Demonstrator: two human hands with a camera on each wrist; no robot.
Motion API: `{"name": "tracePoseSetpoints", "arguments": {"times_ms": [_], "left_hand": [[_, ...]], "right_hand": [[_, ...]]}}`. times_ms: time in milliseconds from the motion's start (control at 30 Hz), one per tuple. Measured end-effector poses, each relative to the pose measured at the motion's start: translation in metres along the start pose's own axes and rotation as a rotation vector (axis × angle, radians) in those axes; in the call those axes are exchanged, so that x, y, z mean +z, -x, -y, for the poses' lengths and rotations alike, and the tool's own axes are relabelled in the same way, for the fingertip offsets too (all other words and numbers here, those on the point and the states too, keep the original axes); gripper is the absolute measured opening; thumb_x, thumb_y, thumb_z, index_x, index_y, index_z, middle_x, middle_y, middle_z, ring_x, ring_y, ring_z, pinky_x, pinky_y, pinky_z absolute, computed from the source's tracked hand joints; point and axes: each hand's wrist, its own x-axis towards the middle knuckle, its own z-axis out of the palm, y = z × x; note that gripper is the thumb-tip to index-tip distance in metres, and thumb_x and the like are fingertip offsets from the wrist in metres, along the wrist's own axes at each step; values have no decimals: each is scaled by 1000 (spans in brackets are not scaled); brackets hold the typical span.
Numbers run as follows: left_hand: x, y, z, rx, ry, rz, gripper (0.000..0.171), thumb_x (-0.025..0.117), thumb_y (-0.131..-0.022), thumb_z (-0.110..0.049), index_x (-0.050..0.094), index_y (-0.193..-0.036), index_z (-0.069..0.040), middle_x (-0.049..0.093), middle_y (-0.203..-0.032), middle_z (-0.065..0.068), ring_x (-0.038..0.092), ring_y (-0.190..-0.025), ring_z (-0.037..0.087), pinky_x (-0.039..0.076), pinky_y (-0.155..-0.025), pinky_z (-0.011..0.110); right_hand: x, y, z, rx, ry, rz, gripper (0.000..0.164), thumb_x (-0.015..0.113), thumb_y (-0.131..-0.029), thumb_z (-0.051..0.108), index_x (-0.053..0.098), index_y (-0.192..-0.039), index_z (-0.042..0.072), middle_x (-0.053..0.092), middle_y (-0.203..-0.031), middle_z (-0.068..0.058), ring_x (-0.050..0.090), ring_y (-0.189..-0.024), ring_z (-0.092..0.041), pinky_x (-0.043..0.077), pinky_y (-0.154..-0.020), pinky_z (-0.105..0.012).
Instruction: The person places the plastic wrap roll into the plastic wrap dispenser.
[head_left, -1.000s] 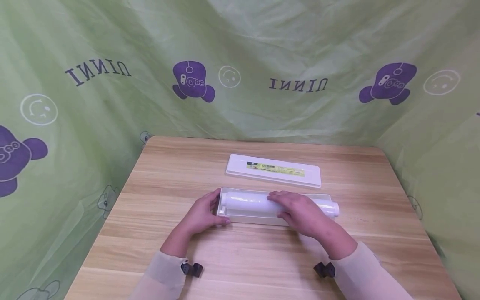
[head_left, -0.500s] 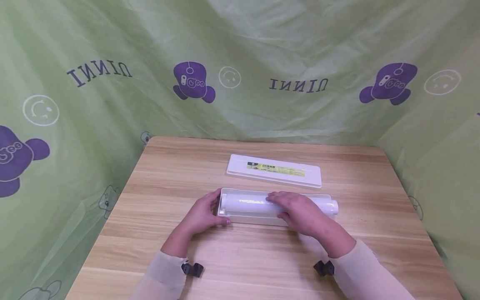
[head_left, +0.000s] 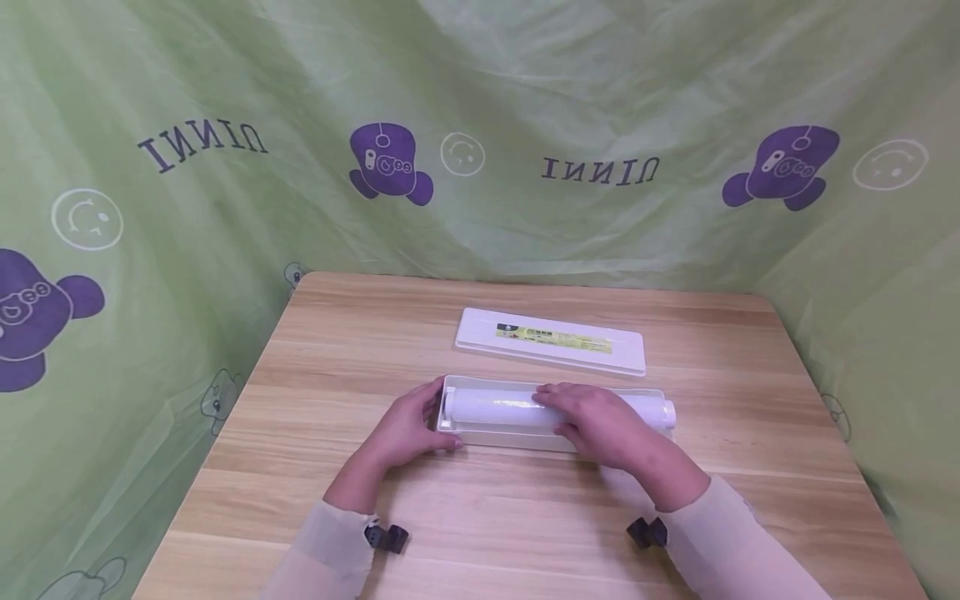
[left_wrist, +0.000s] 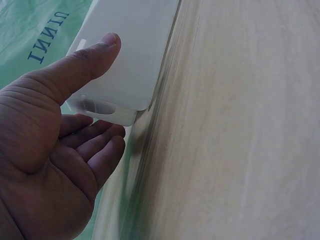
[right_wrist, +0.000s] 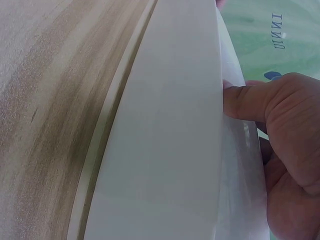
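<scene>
A long white box lies crosswise on the table, its top off. In it lies a roll of cling film, whose right end reaches past the box's right end. My left hand grips the box's left end, thumb on the near wall and fingers round the far corner. In the left wrist view the thumb lies flat along the white wall. My right hand holds the roll from above, right of its middle, and hides part of it. The right wrist view shows that thumb against the roll, just inside the box's rim.
Behind the box, a white lid with a yellow-green label lies on the wooden table. A green curtain with purple figures hangs behind and at both sides. Each sleeve carries a small black camera at the wrist.
The roll has shifted slightly left relative to the box under my right hand. Both hands keep their hold, and the lid stays in place.
</scene>
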Motion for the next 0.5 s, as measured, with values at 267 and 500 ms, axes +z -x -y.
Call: {"name": "tracePoseSetpoints", "arguments": {"times_ms": [267,500], "left_hand": [[0,-1,1,7,-8,-1,118,96,-59,-33,31,-154,-7,39,-152,9,42,-135,23,37,-110,30],[1,0,2,17,-17,-3,116,95,-60,-33,31,-154,-7,39,-152,9,43,-135,24,38,-109,31]], "right_hand": [[2,-1,-3,3,-38,20,51,76,-86,13,61,-135,13,60,-135,-1,55,-125,-19,46,-105,-41],[7,-1,-7,6,-76,38,50,76,-86,15,62,-134,13,60,-135,0,55,-125,-17,46,-105,-40]]}}
